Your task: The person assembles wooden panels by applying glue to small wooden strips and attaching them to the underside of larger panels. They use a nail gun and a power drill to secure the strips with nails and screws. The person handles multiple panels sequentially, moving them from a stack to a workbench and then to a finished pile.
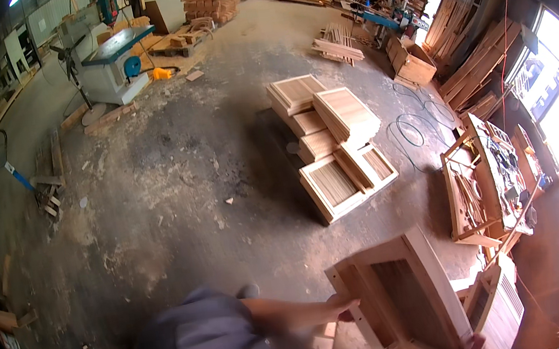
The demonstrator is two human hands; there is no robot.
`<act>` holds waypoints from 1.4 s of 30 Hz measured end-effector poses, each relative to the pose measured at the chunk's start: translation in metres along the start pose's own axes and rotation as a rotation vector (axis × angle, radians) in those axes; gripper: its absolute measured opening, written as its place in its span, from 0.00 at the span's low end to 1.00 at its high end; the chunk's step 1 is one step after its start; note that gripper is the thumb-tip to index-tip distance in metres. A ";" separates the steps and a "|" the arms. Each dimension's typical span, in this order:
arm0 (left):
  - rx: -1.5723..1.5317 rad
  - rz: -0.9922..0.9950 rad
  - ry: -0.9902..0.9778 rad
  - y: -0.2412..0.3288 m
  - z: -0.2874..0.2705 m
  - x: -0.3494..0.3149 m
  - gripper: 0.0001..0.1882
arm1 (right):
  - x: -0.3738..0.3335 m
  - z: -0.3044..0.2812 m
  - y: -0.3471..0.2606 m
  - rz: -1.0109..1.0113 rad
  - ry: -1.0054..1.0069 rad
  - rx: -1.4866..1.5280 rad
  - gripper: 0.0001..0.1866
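A pale wooden cabinet carcass point(435, 281), open-framed with a darker recessed panel, is tilted at the lower right. My left hand point(343, 306) is closed on its left edge, by a side strip with small holes. At its lower right corner is my right hand point(474, 346), only partly in view and slightly blurred, with its fingers curled against the wood. Below my left forearm, light wooden pieces point(326, 343) show. Beside the carcass on the right leans another slatted wooden piece point(498, 304).
Several similar wooden boxes point(335, 142) are grouped on the concrete floor ahead. To the right stands a wooden tool cart point(482, 183) full of tools, with a green hose point(406, 131) coiled on the floor near it. A table machine point(116, 62) and lumber stacks point(211, 5) stand farther back.
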State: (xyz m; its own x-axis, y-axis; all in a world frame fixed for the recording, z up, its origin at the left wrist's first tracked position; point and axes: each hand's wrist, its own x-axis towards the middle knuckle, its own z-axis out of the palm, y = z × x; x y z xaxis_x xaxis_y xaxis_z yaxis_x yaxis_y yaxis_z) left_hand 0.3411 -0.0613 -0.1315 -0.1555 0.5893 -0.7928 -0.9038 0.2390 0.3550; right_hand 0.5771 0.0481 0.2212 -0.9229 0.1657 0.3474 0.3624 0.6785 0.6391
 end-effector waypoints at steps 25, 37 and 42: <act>-0.291 0.296 0.214 0.417 -0.008 0.065 0.20 | 0.385 0.301 -0.223 0.015 -0.270 0.949 0.13; -0.109 0.226 0.029 0.536 0.127 0.133 0.25 | 0.284 0.597 -0.175 2.146 -0.940 2.558 0.49; -0.056 0.228 -0.198 0.599 0.171 0.185 0.32 | 0.378 0.651 -0.119 2.028 0.002 2.823 0.34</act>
State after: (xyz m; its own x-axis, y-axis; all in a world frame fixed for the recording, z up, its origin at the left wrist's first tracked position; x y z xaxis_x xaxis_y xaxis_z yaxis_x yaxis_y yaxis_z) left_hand -0.1607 0.3222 0.0193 -0.2816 0.7630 -0.5819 -0.8759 0.0432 0.4805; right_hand 0.1004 0.4960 -0.1699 -0.5008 0.5864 -0.6366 -0.4856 -0.7992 -0.3542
